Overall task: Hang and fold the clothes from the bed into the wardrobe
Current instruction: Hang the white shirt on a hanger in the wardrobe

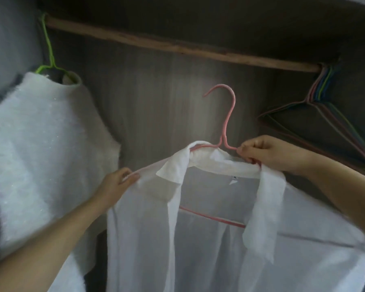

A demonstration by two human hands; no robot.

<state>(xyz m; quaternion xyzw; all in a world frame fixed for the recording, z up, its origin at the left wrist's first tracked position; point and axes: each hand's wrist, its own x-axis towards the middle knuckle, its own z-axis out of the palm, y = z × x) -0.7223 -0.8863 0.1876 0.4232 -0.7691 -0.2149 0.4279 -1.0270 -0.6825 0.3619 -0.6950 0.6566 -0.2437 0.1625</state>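
Observation:
A sheer white collared shirt (pixel 209 245) hangs on a pink wire hanger (pixel 228 116), held up inside the wardrobe below the wooden rail (pixel 177 46). The hanger's hook is free in the air, not on the rail. My right hand (pixel 266 153) grips the hanger's right shoulder wire and the collar beside the hook's base. My left hand (pixel 118 182) pinches the shirt's left shoulder over the hanger's left arm.
A fluffy white sweater (pixel 44 148) hangs on a green hanger (pixel 49 49) at the rail's left end. A bunch of several empty coloured hangers (pixel 325 106) hangs at the rail's right end. The rail's middle stretch is bare.

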